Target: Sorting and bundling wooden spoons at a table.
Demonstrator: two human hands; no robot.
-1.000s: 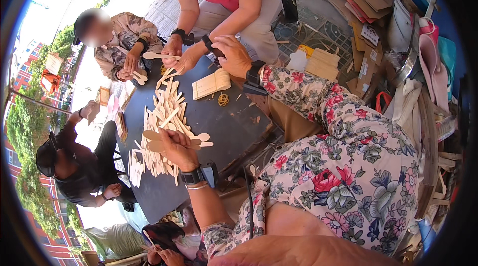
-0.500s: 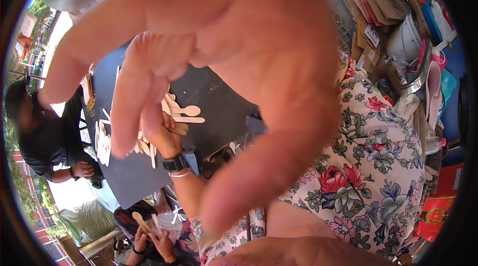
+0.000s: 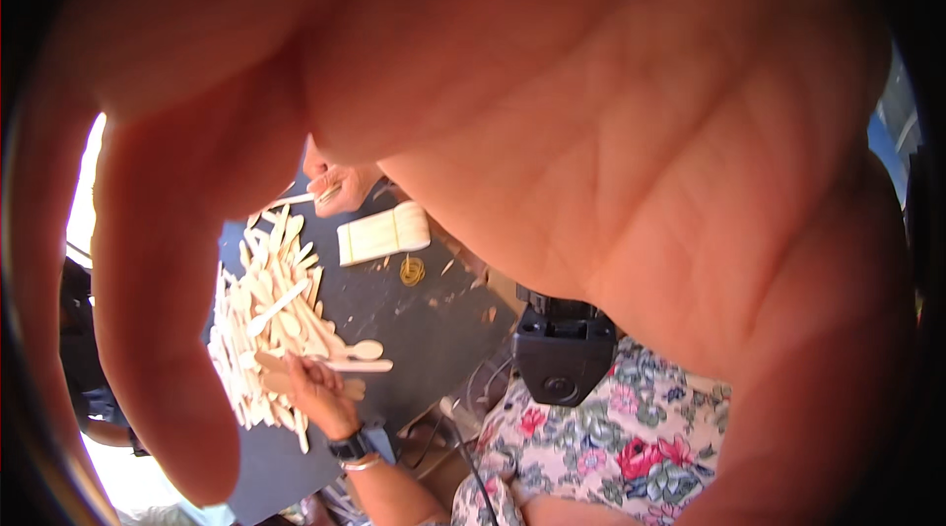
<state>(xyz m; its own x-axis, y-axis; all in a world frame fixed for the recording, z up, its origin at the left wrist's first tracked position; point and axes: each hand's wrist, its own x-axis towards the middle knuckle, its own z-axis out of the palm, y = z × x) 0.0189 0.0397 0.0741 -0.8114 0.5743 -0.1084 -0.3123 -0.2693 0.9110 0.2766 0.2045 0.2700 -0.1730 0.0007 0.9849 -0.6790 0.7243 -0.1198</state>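
A large blurred hand, apparently another person's, hangs close to the camera and hides much of the view. Below it, my left hand, with a dark watch at the wrist, is closed around several flat wooden spoons. It rests at the near edge of a loose heap of wooden spoons on a dark table. My right hand shows partly beyond the heap, fingers pinched on a pale wooden stick, whose end I cannot make out. Its forearm is mostly covered.
A banded bundle of wooden pieces lies beside my right hand, with yellow rubber bands next to it. A black box-shaped device sits before the floral garment. A dark cable runs down nearby. Someone in dark clothing is at the left.
The large hand has come closer and covers more of the picture. The view has shifted, bringing my right hand, the bundle and the rubber bands into sight. My left hand still holds wooden spoons.
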